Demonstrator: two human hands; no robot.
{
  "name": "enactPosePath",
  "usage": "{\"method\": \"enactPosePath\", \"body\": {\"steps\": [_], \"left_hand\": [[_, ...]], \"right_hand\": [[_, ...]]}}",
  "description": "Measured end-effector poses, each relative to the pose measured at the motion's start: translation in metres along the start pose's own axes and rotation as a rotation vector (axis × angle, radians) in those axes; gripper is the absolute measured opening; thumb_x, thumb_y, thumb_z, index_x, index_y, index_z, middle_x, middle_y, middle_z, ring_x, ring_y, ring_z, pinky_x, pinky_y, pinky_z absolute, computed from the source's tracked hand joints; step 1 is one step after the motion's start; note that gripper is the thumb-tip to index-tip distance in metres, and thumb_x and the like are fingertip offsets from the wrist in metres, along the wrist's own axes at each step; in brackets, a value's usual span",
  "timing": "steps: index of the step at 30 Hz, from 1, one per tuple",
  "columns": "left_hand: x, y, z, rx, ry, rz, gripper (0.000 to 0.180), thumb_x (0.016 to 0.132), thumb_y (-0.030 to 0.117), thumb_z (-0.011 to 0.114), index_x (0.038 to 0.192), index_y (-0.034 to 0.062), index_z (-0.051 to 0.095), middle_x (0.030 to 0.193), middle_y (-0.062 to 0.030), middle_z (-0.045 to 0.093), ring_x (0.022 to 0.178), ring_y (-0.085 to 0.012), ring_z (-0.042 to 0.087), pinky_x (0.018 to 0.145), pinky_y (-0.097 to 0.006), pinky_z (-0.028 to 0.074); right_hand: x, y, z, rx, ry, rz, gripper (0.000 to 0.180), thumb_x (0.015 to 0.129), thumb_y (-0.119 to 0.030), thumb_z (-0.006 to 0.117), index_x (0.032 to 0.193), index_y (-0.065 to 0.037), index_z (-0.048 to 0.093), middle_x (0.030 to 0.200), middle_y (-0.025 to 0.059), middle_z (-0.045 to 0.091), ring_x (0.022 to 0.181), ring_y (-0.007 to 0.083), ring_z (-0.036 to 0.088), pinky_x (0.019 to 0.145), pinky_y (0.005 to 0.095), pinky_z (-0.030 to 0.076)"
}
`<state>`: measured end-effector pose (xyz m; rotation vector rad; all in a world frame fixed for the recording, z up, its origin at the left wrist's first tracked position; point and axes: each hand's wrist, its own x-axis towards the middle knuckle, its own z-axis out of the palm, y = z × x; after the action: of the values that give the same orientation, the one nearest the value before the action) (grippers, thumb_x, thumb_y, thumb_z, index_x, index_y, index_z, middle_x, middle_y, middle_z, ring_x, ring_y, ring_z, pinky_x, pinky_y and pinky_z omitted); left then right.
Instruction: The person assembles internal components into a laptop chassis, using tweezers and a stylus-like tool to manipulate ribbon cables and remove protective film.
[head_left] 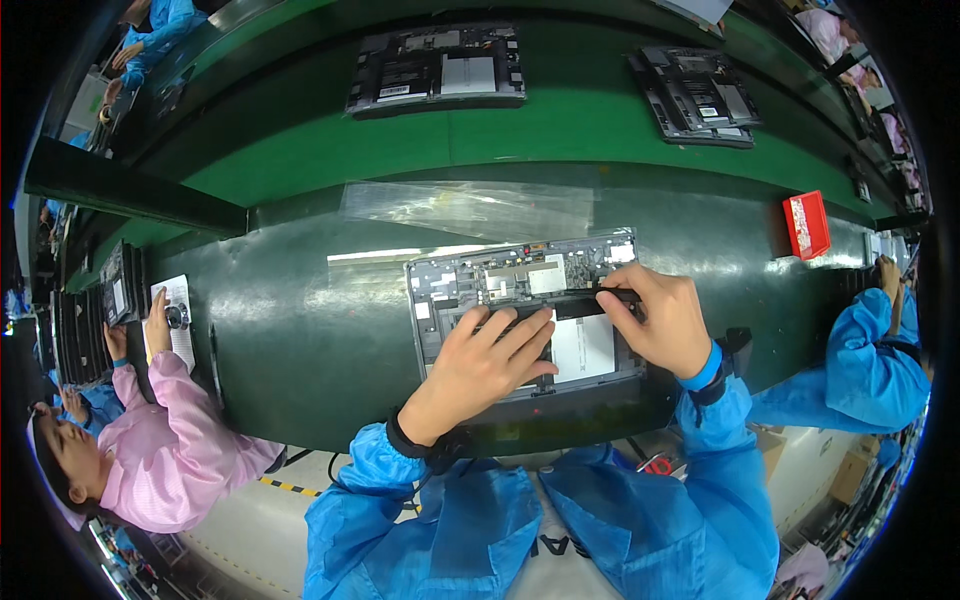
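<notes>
Open laptop (520, 272): we see it lying flat on the desk (270, 330), right in front of us, its insides bare, with the circuit board along the far side.
White panel (583, 348): it sits in the near half of the laptop, between our two hands.
Left hand (478, 362): we have it palm down over the middle of the laptop, fingers spread and released, tips resting by a black strip beside the panel.
Right hand (668, 318): at the laptop's right side, our thumb and forefinger pinch a slim dark piece (622, 295); we cannot tell whether it is a tool or a part.
Wristband (705, 366): blue, around our right wrist.
Clear sheets (470, 208): flat on the desk, just beyond the laptop.
Red bin (806, 225): toward the far right of the desk, well apart from our hands.
Raised shelf (580, 130): green, beyond the desk; we see one opened chassis (437, 68) on it and a small stack of chassis (694, 95) farther right.
Pink sleeve (176, 378): a co-worker on our left, one hand at a white sheet (181, 338).
Blue sleeve (870, 350): another co-worker, on our right.
</notes>
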<state>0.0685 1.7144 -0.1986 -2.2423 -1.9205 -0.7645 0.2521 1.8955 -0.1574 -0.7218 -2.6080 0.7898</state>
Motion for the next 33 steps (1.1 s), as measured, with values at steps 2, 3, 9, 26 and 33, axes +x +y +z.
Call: {"method": "enactPosePath", "body": {"steps": [2,3,9,26,33], "left_hand": [[0.0,0.0,0.0,-0.018,-0.004,-0.003,0.047,0.082,0.042,0.08,0.115,0.0088,0.075,0.127,0.0029,0.069,0.096,-0.0187,0.056,0.084,-0.035,0.045],[0.0,0.0,0.0,-0.021,0.0,0.0,0.047,0.082,0.042,0.08,0.115,0.0088,0.075,0.127,0.0029,0.069,0.096,-0.0187,0.056,0.084,-0.035,0.045],[-0.001,0.0,0.002,-0.008,0.03,-0.001,0.042,0.085,0.036,0.079,0.116,0.008,0.075,0.125,0.0027,0.069,0.098,-0.019,0.057,0.085,-0.036,0.045],[-0.001,0.002,0.004,-0.004,0.064,-0.01,0.035,0.088,0.029,0.077,0.116,0.0083,0.076,0.121,0.0025,0.069,0.101,-0.0195,0.058,0.087,-0.037,0.045],[-0.001,0.001,0.004,-0.025,0.081,-0.008,0.032,0.088,0.026,0.077,0.115,0.0083,0.076,0.121,0.0025,0.07,0.1,-0.0197,0.058,0.087,-0.037,0.046]], "right_hand": [[0.008,-0.001,-0.003,0.023,-0.082,0.042,0.017,0.089,-0.02,0.079,0.092,-0.005,0.073,0.076,0.0131,0.072,0.065,0.0288,0.072,0.058,0.0377,0.054],[0.012,-0.002,-0.004,0.054,-0.165,0.084,0.019,0.089,-0.021,0.079,0.09,-0.004,0.074,0.075,0.0144,0.072,0.065,0.0298,0.072,0.059,0.0387,0.053],[0.022,-0.001,0.0,0.069,-0.232,0.149,0.027,0.089,-0.028,0.078,0.085,-0.002,0.077,0.069,0.0171,0.07,0.062,0.0347,0.069,0.06,0.042,0.052],[0.024,0.002,0.006,0.176,-0.246,0.188,0.025,0.091,-0.026,0.078,0.087,-0.001,0.077,0.077,0.0176,0.074,0.068,0.0332,0.071,0.064,0.0401,0.054],[0.027,-0.013,0.009,-0.055,-0.091,-0.005,0.035,0.089,-0.027,0.077,0.111,-0.003,0.064,0.086,0.0156,0.069,0.08,0.0326,0.066,0.078,0.0429,0.047]]}}
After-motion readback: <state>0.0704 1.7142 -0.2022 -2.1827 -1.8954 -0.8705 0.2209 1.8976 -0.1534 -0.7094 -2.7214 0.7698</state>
